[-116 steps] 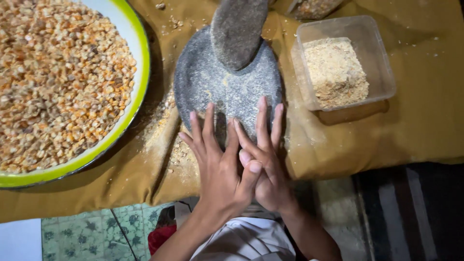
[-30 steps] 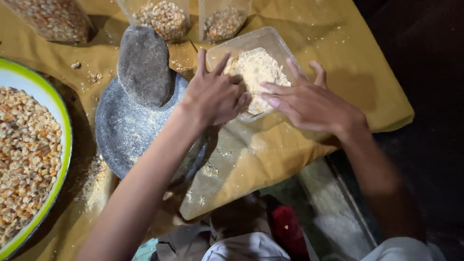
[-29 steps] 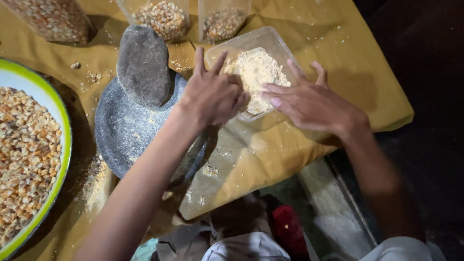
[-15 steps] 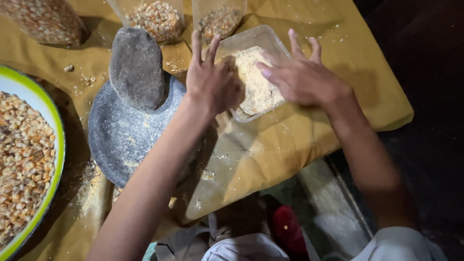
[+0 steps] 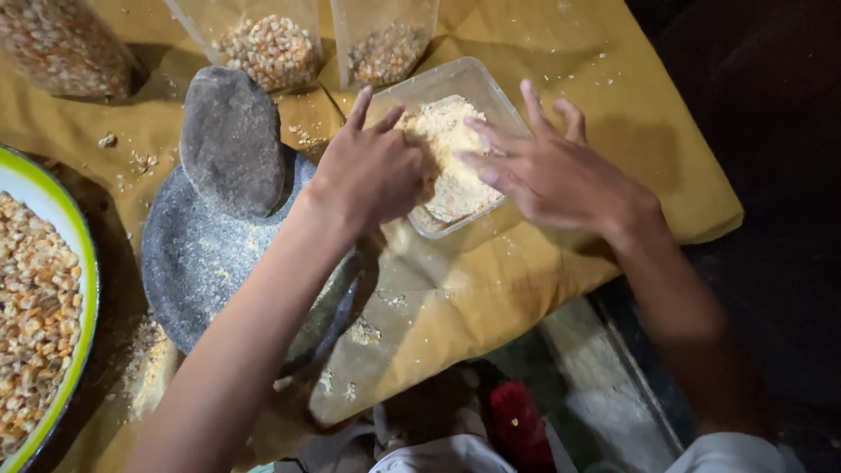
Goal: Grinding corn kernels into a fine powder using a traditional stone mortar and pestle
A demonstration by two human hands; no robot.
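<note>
A clear plastic tub [image 5: 419, 89] holds pale ground meal [image 5: 440, 131]. My left hand [image 5: 372, 171] hovers over the tub's near left corner, fingers loosely spread, nothing visibly held. My right hand [image 5: 547, 171] reaches over the tub's right side with fingers apart, pointing left above the meal. To the left lies a round grey grinding stone [image 5: 206, 267] dusted with flour, with an oval hand stone [image 5: 232, 138] resting on its far edge.
A green-rimmed bowl of maize kernels [image 5: 35, 307] sits at the far left. Clear containers of kernels [image 5: 267, 48] [image 5: 384, 48] and another [image 5: 57, 44] stand at the back. All rest on a mustard cloth [image 5: 491, 298], scattered with meal; its edge drops off at the right.
Both hands left the grinding stone and came over the plastic tub. In the last second they shifted slightly above the meal, and the view moved closer.
</note>
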